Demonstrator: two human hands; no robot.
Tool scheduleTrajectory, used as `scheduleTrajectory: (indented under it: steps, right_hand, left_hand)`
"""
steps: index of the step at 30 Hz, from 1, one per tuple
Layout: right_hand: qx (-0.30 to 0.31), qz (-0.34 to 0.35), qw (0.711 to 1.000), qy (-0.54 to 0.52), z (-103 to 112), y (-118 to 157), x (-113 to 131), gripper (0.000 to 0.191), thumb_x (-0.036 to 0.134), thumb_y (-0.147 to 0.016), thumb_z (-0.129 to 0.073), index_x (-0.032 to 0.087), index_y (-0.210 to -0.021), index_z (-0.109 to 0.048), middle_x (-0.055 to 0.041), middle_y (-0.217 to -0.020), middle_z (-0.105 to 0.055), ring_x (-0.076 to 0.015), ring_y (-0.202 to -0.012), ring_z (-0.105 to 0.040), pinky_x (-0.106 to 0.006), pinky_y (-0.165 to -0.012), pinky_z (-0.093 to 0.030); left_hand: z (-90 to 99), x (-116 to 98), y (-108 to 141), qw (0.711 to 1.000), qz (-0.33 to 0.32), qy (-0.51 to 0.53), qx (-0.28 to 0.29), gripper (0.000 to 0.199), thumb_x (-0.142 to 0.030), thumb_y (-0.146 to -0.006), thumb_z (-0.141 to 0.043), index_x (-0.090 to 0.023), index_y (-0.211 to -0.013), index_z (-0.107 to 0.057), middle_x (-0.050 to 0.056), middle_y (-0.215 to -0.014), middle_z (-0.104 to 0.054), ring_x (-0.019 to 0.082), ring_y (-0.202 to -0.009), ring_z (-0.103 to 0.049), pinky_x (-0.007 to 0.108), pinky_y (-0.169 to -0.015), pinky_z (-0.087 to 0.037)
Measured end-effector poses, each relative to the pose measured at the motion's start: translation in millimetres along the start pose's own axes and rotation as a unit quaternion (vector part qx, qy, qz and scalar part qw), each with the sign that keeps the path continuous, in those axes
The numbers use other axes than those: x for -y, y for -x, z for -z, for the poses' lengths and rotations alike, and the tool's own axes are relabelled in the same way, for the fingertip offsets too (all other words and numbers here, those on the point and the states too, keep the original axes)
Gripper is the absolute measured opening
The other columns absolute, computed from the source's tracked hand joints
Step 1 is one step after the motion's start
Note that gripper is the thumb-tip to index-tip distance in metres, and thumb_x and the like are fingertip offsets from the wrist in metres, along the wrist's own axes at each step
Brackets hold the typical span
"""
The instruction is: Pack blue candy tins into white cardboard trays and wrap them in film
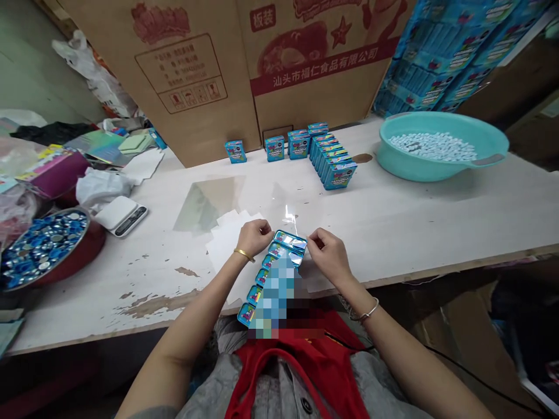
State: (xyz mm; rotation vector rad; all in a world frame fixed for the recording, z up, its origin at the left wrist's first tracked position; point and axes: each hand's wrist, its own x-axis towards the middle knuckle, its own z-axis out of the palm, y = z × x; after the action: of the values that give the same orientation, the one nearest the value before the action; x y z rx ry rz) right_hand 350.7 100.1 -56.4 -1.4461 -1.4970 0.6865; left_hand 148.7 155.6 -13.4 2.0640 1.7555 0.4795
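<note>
A row of several flat blue packs (262, 277) lies at the table's front edge, its lower right part hidden by a pixelated patch. My left hand (256, 237), with a gold bangle at the wrist, is closed at the left corner of the topmost pack (290, 240). At that pack's right end my right hand (325, 251) is also closed, thumb and finger pinched together. What lies between the fingertips of either hand is too small to make out. White paper sheets (222, 247) are spread under and beside my left forearm.
Small blue boxes (338, 176) stand in front of a large carton (174, 75). A turquoise basin (437, 169) of small white pieces is at the right. On the left are a white scale (117, 213) and a red bowl (94, 238) of shiny blue pieces. Blue packages (419, 75) are stacked behind.
</note>
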Motion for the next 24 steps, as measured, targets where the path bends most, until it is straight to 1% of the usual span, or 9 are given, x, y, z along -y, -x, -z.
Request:
scheduleTrajectory:
  steps: [2,5,8,10,13,16,18,20,24]
  right_hand:
    - [0.019,-0.039,0.999,-0.027,3,-3,3,0.016,0.025,-0.077,-0.052,0.021,-0.062,-0.05,0.0024,-0.058,-0.052,-0.0138,-0.057,-0.047,-0.026,-0.058,-0.034]
    - [0.032,-0.083,0.994,-0.056,5,-6,5,0.013,0.025,-0.073,-0.053,0.021,-0.061,-0.053,0.0027,-0.055,-0.053,-0.014,-0.055,-0.049,-0.026,-0.057,-0.036]
    - [0.025,-0.073,0.996,-0.044,5,-6,8,0.012,0.023,-0.072,-0.051,0.021,-0.061,-0.053,0.0021,-0.056,-0.053,-0.0142,-0.056,-0.049,-0.027,-0.058,-0.036]
    - [0.008,-0.033,0.999,-0.007,3,-4,10,0.013,0.021,-0.074,-0.049,0.021,-0.061,-0.051,0.0016,-0.058,-0.052,-0.014,-0.057,-0.048,-0.027,-0.059,-0.036]
    - [-0.018,0.037,0.998,0.054,0,-4,15,0.015,0.019,-0.077,-0.046,0.021,-0.062,-0.046,0.0008,-0.062,-0.051,-0.0142,-0.06,-0.047,-0.027,-0.06,-0.034]
    - [-0.03,0.084,0.991,0.102,-5,-5,18,0.016,0.016,-0.079,-0.044,0.022,-0.065,-0.043,-0.0007,-0.065,-0.051,-0.0153,-0.062,-0.047,-0.028,-0.059,-0.033]
    - [-0.032,0.109,0.985,0.127,-8,-4,19,0.017,0.014,-0.082,-0.042,0.022,-0.066,-0.043,-0.0016,-0.066,-0.051,-0.0159,-0.064,-0.048,-0.028,-0.058,-0.032]
    - [-0.028,0.132,0.98,0.143,-11,-2,20,0.019,0.013,-0.085,-0.041,0.022,-0.069,-0.044,-0.0025,-0.068,-0.052,-0.0163,-0.065,-0.049,-0.028,-0.058,-0.033]
    - [-0.021,0.176,0.973,0.145,-16,10,20,0.019,0.013,-0.09,-0.04,0.021,-0.074,-0.047,-0.0036,-0.073,-0.054,-0.0166,-0.069,-0.052,-0.028,-0.059,-0.035]
  left_hand:
    - [7.3,-7,-4,0.998,-0.007,-0.051,0.034,0.01,-0.023,-0.073,-0.059,-0.018,-0.064,-0.063,0.0,-0.065,-0.063,0.015,-0.065,-0.058,0.026,-0.062,-0.04]
    - [17.8,-19,-5,0.978,-0.062,-0.192,0.058,0.017,-0.025,-0.078,-0.055,-0.016,-0.071,-0.068,0.006,-0.078,-0.067,0.02,-0.074,-0.062,0.029,-0.062,-0.04]
    - [23.0,-25,-4,0.953,-0.109,-0.276,0.063,0.028,-0.027,-0.086,-0.046,-0.014,-0.079,-0.07,0.012,-0.092,-0.068,0.024,-0.078,-0.065,0.032,-0.062,-0.042]
    - [23.2,-24,-4,0.961,-0.1,-0.244,0.078,0.027,-0.025,-0.087,-0.046,-0.014,-0.079,-0.07,0.011,-0.091,-0.069,0.022,-0.077,-0.065,0.031,-0.064,-0.043]
    - [21.8,-18,-6,0.985,-0.026,-0.126,0.113,0.024,-0.027,-0.087,-0.05,-0.016,-0.076,-0.068,0.005,-0.076,-0.069,0.017,-0.071,-0.064,0.027,-0.066,-0.044]
    - [22.3,-15,-5,0.987,-0.015,-0.143,0.07,0.024,-0.027,-0.087,-0.05,-0.016,-0.073,-0.067,0.005,-0.077,-0.068,0.019,-0.074,-0.064,0.028,-0.064,-0.043]
    - [24.8,-14,-1,0.977,-0.057,-0.204,0.031,0.027,-0.026,-0.088,-0.047,-0.016,-0.072,-0.066,0.007,-0.083,-0.068,0.021,-0.076,-0.063,0.03,-0.063,-0.042]
    - [28.1,-11,3,0.967,-0.098,-0.235,0.018,0.03,-0.025,-0.091,-0.043,-0.016,-0.072,-0.065,0.008,-0.084,-0.066,0.019,-0.073,-0.062,0.03,-0.062,-0.041]
    - [30.5,2,17,0.961,-0.17,-0.22,0.0,0.028,-0.024,-0.092,-0.041,-0.017,-0.076,-0.063,0.007,-0.084,-0.064,0.017,-0.07,-0.061,0.027,-0.059,-0.041]
